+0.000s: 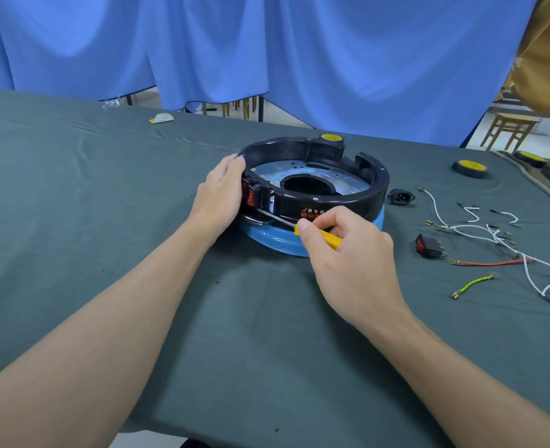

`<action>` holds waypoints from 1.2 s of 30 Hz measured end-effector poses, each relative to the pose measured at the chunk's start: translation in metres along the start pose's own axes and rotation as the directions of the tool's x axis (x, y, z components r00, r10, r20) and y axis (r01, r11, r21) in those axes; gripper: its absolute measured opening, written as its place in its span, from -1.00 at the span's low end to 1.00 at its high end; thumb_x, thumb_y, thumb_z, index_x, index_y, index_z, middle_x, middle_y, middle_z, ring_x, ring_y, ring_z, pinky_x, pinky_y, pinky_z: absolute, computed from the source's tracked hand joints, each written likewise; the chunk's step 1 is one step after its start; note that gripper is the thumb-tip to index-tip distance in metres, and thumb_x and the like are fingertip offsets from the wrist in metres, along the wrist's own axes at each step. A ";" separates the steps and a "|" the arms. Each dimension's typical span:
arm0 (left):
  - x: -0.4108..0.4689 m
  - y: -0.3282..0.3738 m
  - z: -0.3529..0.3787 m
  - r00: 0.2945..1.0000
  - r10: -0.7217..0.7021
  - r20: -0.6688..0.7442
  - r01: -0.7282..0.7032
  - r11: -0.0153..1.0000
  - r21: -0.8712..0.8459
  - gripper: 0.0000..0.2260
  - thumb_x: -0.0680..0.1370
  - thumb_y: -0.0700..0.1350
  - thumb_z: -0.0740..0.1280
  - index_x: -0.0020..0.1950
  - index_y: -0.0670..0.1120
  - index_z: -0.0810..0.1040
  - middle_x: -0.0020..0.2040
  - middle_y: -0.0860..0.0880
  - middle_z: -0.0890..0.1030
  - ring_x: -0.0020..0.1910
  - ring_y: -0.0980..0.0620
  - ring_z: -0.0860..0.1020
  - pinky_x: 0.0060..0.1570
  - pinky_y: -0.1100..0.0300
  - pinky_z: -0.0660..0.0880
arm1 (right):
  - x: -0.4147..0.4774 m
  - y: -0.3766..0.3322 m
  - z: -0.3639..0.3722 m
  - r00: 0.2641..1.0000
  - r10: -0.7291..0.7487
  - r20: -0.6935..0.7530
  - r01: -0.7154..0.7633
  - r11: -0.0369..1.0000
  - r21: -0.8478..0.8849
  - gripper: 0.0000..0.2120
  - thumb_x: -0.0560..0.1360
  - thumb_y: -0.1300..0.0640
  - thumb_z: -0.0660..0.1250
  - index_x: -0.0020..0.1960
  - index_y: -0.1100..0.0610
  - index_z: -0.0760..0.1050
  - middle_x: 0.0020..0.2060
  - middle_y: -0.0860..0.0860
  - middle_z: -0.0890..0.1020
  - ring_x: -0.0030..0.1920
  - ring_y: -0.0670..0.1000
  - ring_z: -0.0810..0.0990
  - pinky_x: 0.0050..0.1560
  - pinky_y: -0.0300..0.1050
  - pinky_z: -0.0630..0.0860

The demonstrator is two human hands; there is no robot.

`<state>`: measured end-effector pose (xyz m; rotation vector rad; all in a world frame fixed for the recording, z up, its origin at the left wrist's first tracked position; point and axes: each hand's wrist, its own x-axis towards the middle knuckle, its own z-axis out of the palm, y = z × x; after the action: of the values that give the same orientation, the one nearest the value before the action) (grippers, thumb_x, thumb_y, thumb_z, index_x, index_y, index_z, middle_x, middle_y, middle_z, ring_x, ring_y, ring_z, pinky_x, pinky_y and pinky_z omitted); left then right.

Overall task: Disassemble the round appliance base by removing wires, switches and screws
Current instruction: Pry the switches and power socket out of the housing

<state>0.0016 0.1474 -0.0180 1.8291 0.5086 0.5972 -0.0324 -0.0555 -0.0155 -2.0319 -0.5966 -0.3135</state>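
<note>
The round appliance base [348, 202] sits open side up in the middle of the worktop [105, 221], its black ring wall standing on a blue film-wrapped lower part [273, 242]. The left hand [221, 195] is on the base's left edge, fingers curled over the rim and palm against the wall, so that grip is bracing the whole thing. The right hand [348, 253] has its grip clamped on the yellow handle of a screwdriver [318, 236]. The shaft runs left along the near wall, and the tip reaches in just below a red rocker switch [251, 197] seated in the wall beside the left palm.

Off to the right lie the parts already out: a loose rocker switch [428, 245], a black power socket [400, 197], a tangle of white wires [480, 229], a red wire [490, 263] and a green-yellow wire [472, 284].

The wiring looks cleared, so the step in hand seems to be freeing this mounted switch. Whether the tip is on a screw or a clip cannot be told from here.

The next move probably calls for a steady brace from the left hand while the blade levers or turns gently, because a slip would drive the tip toward the left palm.
</note>
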 end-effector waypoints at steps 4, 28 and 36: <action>0.001 0.000 0.001 1.000 0.016 -0.010 -0.016 1.000 0.004 -0.58 0.50 0.20 0.04 0.18 0.10 0.54 0.02 0.12 0.58 0.25 -0.05 0.47 0.32 0.00 0.36 | -0.001 0.003 -0.009 0.999 -0.031 -0.038 0.032 0.999 0.009 -0.74 0.55 -0.02 0.32 -0.28 0.04 0.43 -0.57 -0.20 0.45 -0.44 -0.03 0.37 -0.30 -0.30 0.24; -0.006 0.004 -0.002 0.998 0.033 0.046 -0.033 0.999 -0.019 -0.74 0.48 0.21 0.03 -0.15 0.23 0.50 -0.15 0.18 0.57 0.18 -0.05 0.51 0.28 0.00 0.38 | 0.007 0.003 -0.017 0.976 0.160 0.145 -0.203 0.910 0.361 -0.71 0.55 -0.01 0.34 -0.30 0.07 0.62 -0.56 -0.15 0.33 -0.52 -0.11 0.20 -0.45 -0.27 0.19; -0.005 0.003 -0.002 0.994 0.087 0.061 -0.084 0.995 -0.054 -0.57 0.51 0.20 0.06 0.26 0.17 0.54 0.11 0.15 0.63 0.24 0.04 0.51 0.39 0.01 0.34 | 0.001 -0.004 -0.015 0.990 -0.087 -0.112 0.104 0.982 0.157 -0.69 0.56 -0.03 0.31 -0.30 0.09 0.55 -0.51 0.01 0.47 -0.52 -0.10 0.33 -0.42 -0.37 0.27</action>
<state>-0.0033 0.1454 -0.0154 1.8217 0.3704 0.6026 -0.0335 -0.0662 -0.0044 -1.8227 -0.6352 -0.4126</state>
